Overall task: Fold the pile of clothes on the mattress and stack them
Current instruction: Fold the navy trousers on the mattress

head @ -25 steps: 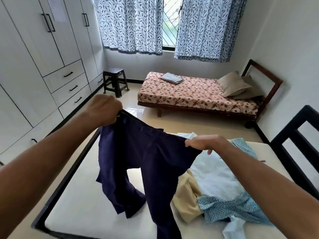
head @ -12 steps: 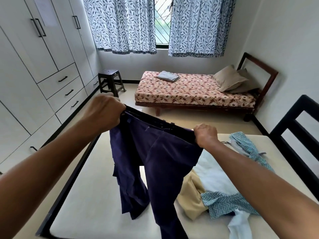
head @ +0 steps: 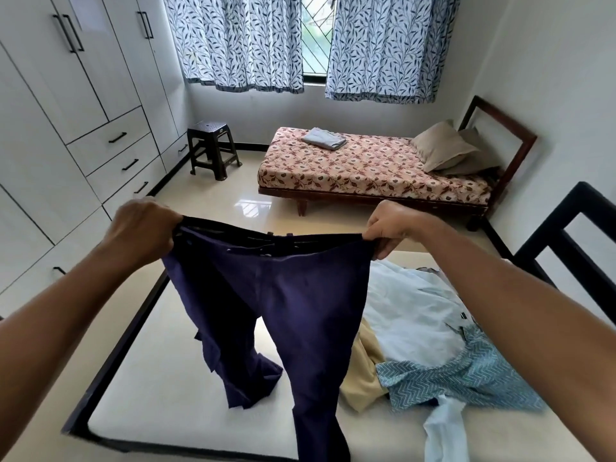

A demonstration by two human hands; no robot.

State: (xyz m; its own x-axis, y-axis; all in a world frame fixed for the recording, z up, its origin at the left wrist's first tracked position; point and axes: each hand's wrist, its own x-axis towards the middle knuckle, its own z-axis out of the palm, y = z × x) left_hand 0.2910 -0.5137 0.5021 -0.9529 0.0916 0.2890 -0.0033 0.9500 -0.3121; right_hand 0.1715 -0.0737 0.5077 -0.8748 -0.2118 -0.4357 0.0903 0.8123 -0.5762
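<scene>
Dark navy trousers (head: 293, 305) hang in the air above the cream mattress (head: 160, 378), stretched flat by the waistband. My left hand (head: 143, 228) grips the waistband's left end and my right hand (head: 390, 228) grips its right end. Both legs dangle down; the left leg's crumpled end touches the mattress. To the right on the mattress lies the pile: a white shirt (head: 410, 315), a beige garment (head: 363, 371) and a teal zigzag-patterned cloth (head: 466, 378).
A dark bed frame (head: 110, 355) borders the mattress. White wardrobes (head: 66, 128) line the left wall. Beyond stand a dark stool (head: 213, 148) and a floral daybed (head: 366, 171) with a folded grey cloth (head: 325, 138) and pillows (head: 446, 148). A black headboard (head: 566, 241) rises at right.
My hands have moved apart, the right one swinging out to the right, so the waistband is now pulled wide and straight. The trousers hang flatter.
</scene>
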